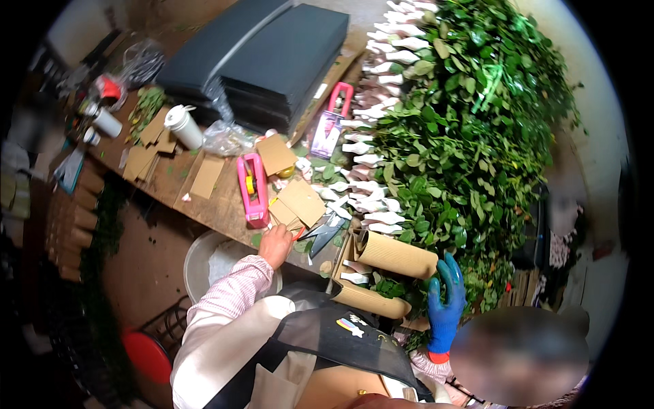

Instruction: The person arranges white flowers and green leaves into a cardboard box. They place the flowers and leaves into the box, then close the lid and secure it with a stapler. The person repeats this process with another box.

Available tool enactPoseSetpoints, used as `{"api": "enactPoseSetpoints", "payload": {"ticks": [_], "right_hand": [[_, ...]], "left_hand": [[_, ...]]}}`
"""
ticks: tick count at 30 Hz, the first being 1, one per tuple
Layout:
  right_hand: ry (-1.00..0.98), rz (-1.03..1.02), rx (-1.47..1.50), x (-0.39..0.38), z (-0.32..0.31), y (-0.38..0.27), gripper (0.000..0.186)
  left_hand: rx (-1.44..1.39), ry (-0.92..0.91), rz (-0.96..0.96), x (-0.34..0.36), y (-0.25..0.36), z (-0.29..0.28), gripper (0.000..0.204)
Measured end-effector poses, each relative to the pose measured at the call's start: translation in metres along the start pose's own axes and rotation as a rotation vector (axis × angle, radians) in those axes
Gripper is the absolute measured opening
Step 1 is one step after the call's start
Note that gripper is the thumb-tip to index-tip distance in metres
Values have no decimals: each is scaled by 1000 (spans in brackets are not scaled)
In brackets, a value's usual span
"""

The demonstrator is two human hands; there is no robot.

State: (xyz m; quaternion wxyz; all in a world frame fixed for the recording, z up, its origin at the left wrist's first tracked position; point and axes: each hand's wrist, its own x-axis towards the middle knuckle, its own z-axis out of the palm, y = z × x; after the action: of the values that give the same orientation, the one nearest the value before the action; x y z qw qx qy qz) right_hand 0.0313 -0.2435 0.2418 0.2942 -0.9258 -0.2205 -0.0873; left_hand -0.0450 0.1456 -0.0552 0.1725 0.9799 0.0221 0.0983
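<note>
My left hand [275,246], bare with a striped pink cuff, is at the table's front edge, its fingers closed against small cardboard pieces [300,204]; what is between them cannot be made out. Just right of it lie a thin orange-red stick [298,234] and dark-bladed scissors [325,235]. My right hand [446,303] wears a blue glove, fingers stretched up beside the end of a corrugated cardboard wrap [396,254]. This wrap surrounds a bundle of leafy stems with white-netted heads [354,278]. A lower cardboard flap [371,300] belongs to the same bundle.
Rows of white-netted flower heads [368,160] and green foliage [470,136] fill the right. Pink tape dispensers [253,191], a white bottle [184,127] and dark stacked sheets [283,58] occupy the wooden table [225,221]. Below stand a pale bin [197,269] and a red stool [146,356].
</note>
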Motion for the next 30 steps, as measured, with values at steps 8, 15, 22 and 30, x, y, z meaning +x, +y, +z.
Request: {"api": "enactPoseSetpoints", "payload": {"ticks": [8, 15, 22, 30], "right_hand": [[68, -5, 12, -4, 1, -9, 40], [-30, -106, 267, -2, 16, -3, 37], [-179, 134, 698, -5, 32, 38, 83], [-492, 193, 1593, -18, -23, 84, 63]], "left_hand": [[-143, 120, 5, 54, 45, -84, 19], [-491, 105, -174, 55, 86, -173, 24], [-1150, 330, -246, 28, 185, -249, 27], [-1348, 112, 146, 72, 327, -194, 28]]}}
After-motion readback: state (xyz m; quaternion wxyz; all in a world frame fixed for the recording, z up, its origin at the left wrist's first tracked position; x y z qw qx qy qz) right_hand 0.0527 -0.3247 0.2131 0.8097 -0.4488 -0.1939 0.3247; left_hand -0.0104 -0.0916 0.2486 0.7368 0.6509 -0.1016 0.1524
